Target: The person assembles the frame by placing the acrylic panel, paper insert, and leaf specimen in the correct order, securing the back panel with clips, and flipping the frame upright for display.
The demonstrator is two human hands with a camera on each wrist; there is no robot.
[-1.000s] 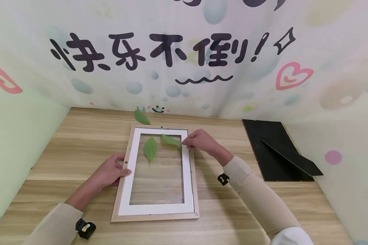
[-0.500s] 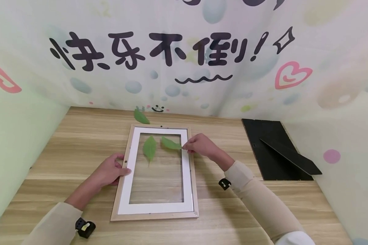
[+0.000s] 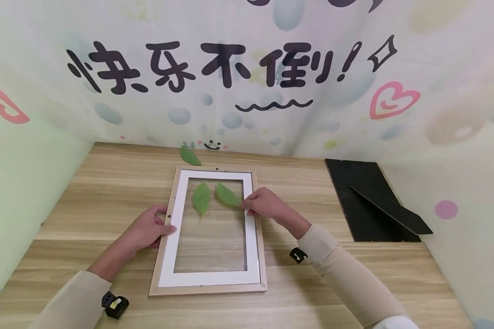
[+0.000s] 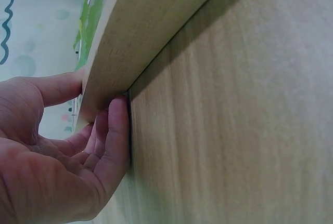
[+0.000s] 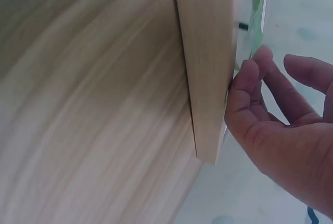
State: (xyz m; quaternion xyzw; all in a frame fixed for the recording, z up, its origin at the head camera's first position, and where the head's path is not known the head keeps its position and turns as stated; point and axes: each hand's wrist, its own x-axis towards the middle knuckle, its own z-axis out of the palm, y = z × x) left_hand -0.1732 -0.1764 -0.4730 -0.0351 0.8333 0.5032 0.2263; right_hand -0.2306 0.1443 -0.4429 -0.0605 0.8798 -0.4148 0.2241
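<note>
A light wood picture frame point(image 3: 207, 290) lies flat on the table, with a white mat point(image 3: 210, 278) inside it around a see-through middle. My left hand point(image 3: 146, 229) grips the frame's left side, thumb on top and the other fingers against the outer side, as the left wrist view shows. My right hand point(image 3: 267, 204) reaches over the right side and pinches a green leaf point(image 3: 226, 194) at its stem end. This leaf slants across the upper right of the opening, its tip pointing up and left. Beside it a second leaf point(image 3: 201, 198) lies upright, stem down.
Behind the frame, a third green leaf point(image 3: 190, 156) lies near the back edge of the wooden table point(image 3: 119, 183). At the far right rests a black backing board point(image 3: 354, 214) with its stand leg point(image 3: 391, 209) sticking out. A printed cloth point(image 3: 230, 114) hangs behind the table.
My right hand has moved a little toward me with the leaf's stem end, so the leaf slants more steeply. The left hand and the frame have stayed in place.
</note>
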